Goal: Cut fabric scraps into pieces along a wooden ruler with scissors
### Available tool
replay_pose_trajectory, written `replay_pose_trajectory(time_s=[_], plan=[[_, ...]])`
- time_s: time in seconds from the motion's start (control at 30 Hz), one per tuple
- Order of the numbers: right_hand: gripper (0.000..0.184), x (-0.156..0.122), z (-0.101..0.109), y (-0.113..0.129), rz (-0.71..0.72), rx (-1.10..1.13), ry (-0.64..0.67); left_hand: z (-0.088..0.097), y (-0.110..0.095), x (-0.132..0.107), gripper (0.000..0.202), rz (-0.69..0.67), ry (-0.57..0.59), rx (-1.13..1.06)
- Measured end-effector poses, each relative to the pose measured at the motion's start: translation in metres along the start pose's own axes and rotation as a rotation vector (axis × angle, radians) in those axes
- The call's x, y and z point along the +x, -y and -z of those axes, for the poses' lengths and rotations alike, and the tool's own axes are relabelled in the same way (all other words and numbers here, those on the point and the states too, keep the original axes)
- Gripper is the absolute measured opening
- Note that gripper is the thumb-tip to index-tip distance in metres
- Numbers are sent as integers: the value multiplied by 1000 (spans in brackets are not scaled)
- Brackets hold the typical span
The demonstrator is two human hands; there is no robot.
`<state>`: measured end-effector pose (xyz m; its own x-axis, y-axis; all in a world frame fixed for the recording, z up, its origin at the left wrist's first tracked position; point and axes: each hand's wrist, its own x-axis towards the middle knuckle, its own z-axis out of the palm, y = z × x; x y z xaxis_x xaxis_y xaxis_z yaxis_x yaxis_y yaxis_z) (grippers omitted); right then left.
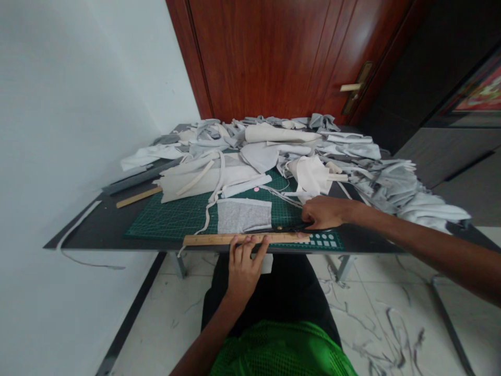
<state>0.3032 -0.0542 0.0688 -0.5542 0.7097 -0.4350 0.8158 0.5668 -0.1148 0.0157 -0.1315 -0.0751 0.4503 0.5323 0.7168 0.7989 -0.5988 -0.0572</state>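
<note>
A wooden ruler [245, 239] lies along the front edge of a green cutting mat [176, 224], and my left hand [245, 266] presses down on it with spread fingers. My right hand [323, 213] grips the handles of black scissors [279, 230], whose blades run left along the ruler. Just beyond the ruler lies a grey fabric piece [242, 216], its near edge under the scissors. A thin cord and pale strips cross the mat to the right of that piece.
Heaped fabric scraps [250, 151] cover the back of the dark table [94, 235] and spill over its right side. A wooden strip [139, 197] and a grey bar [136, 178] lie at the left. Dark scraps litter the tiled floor [376, 334] at right.
</note>
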Motion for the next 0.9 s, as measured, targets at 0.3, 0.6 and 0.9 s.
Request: replay_pose_trajectory(time_s=[0.3,0.6,0.9], plan=[[50,2,-7,8,4,-49,-59,0,-1,0,45,6,-2,1],[48,2,-7,5,6,-123,-120,0,0,0,43,4,4,10],[48,-6,-8,-1,-2,-74,-75,0,0,0,43,-3,-15,-6]])
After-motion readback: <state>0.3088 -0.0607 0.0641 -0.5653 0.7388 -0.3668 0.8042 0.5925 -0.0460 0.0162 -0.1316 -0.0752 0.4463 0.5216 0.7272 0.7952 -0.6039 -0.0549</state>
